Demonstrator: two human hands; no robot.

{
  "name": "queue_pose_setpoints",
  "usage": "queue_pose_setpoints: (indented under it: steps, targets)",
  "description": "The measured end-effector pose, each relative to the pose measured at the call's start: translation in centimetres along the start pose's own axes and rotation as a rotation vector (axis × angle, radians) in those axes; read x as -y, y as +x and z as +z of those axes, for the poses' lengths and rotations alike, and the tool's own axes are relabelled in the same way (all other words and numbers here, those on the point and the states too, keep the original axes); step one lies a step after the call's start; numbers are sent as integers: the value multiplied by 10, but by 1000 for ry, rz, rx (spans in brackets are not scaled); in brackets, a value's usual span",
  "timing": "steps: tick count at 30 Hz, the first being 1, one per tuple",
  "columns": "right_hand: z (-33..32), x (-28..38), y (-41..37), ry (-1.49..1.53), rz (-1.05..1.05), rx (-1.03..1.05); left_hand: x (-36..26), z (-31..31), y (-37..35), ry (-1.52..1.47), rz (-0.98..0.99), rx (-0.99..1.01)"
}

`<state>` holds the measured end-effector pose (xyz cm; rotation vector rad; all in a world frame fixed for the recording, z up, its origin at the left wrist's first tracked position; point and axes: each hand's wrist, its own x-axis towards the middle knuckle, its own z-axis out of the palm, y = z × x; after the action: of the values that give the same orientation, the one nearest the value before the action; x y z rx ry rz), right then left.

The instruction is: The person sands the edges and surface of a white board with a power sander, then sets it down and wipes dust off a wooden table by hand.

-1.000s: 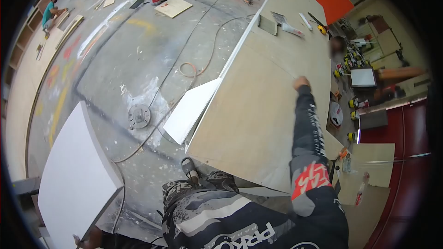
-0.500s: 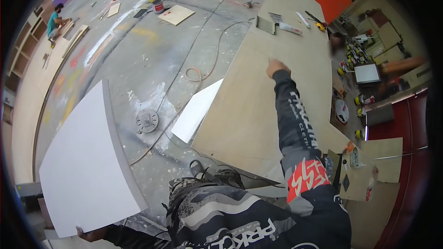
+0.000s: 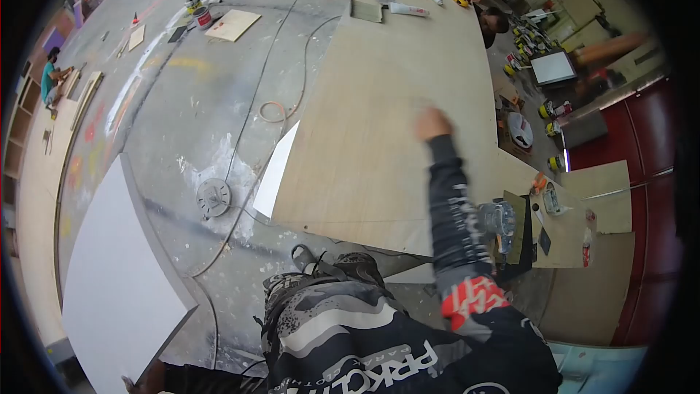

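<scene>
A large white panel with one curved long edge stands tilted at the left. At its bottom corner, my left hand grips the edge, with the thumb showing on the white face. Out over the pale plywood sheet reaches my right hand, smeared by motion; its fingers cannot be made out. Whether that hand touches the wood does not show. Toward the sheet's far end lie a white tube, a grey rectangular piece and a yellow tape measure.
On the floor are a cable reel, a looping hose and a plywood offcut. Paint cans line the right side. A person is beyond the sheet; another person crouches far left. A clear container sits near my right sleeve.
My view has shifted to the right, so the sheet and floor items appear further left. My right hand sits lower over the sheet and is more blurred. My left hand keeps hold of the white panel.
</scene>
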<state>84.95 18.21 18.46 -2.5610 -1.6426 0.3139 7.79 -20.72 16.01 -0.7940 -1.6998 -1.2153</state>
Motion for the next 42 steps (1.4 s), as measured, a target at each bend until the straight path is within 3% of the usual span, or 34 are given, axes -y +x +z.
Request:
queue_pose_setpoints:
  steps: [2, 3, 5, 6, 9, 10, 11, 12, 13, 14, 17, 18, 19, 20, 21, 22, 24, 25, 26, 27, 29, 30, 32, 34, 35, 36, 37, 38, 39, 41, 42]
  targets:
    - [-18, -76, 2, -35, 263, -111, -10, -10, -6, -86, -33, -18]
    - [-16, -96, -5, -152, 299, -40, -4, -11, -7, -367, -256, 50]
    - [20, -56, -37, -96, 127, -66, 8, -13, -8, -955, -773, -31]
    - [43, -22, -58, -68, 12, -89, -46, 5, -6, -507, -384, -5]
    - [92, 120, -157, 136, -505, -11, -90, 28, 0, -4, 93, 37]
    - [95, 169, -203, 311, -682, -106, -87, 34, 3, 40, 126, 27]
    - [97, 202, -236, 231, -736, 136, -79, 39, 4, 55, 141, 23]
    - [76, 211, -251, 281, -774, 161, -71, 44, 6, 71, 156, 19]
    - [62, 215, -257, 334, -807, 188, -50, 44, 12, -173, -24, 18]
    - [62, 201, -246, 383, -745, 108, -28, 43, 19, -412, -205, 28]
    - [26, 83, -182, 299, -530, -119, -68, 36, 16, -329, -56, 5]
    - [15, 36, -168, 195, -363, -155, -57, 30, 15, -339, -125, 13]
    - [-10, 1, -162, 66, -149, -37, -52, 27, 13, -338, -158, 19]
    - [-10, -36, -158, 28, -2, -143, -50, 24, 11, -336, -191, 25]
    - [-5, -67, -162, -77, 69, -193, -49, 26, 9, -311, -130, 46]
    - [2, -71, -169, -162, 154, -85, -53, 31, 5, -285, -72, 63]
    - [42, -41, -191, -46, 110, 45, -78, 49, 3, -305, -60, 77]
    - [76, -10, -210, 74, -131, -161, -90, 59, 2, -314, -54, 84]
    - [84, 42, -229, 78, -270, -66, -101, 68, 2, -356, -128, 87]
    - [76, 91, -250, 420, -497, -10, -108, 76, 3, -310, -61, 82]
    - [87, 168, -283, 550, -704, 208, -121, 91, 5, -218, 71, 62]
    - [69, 166, -285, 552, -682, 198, -123, 96, 9, -207, 64, 44]
    - [44, 148, -278, 586, -714, 127, -100, 108, 13, -387, -104, 64]
    - [19, 80, -256, 366, -453, 73, -63, 119, 16, -960, -597, 21]
    - [0, 39, -253, 337, -324, -31, -63, 116, 14, -1048, -731, 49]
    - [-10, -4, -247, 165, -201, 63, -66, 112, 12, -1130, -870, 67]
    - [-15, -39, -252, 118, -53, -58, -73, 105, 10, -660, -272, 43]
    - [-3, -71, -254, 28, 36, -54, -70, 103, 9, -407, 25, 72]
    - [10, -90, -257, -59, 130, -53, -61, 105, 8, -402, 29, 75]
    - [21, -47, -270, -28, 166, 113, -61, 114, 4, -912, -555, 107]
    - [44, -19, -279, 91, -16, -11, -68, 120, 3, -1147, -873, 87]
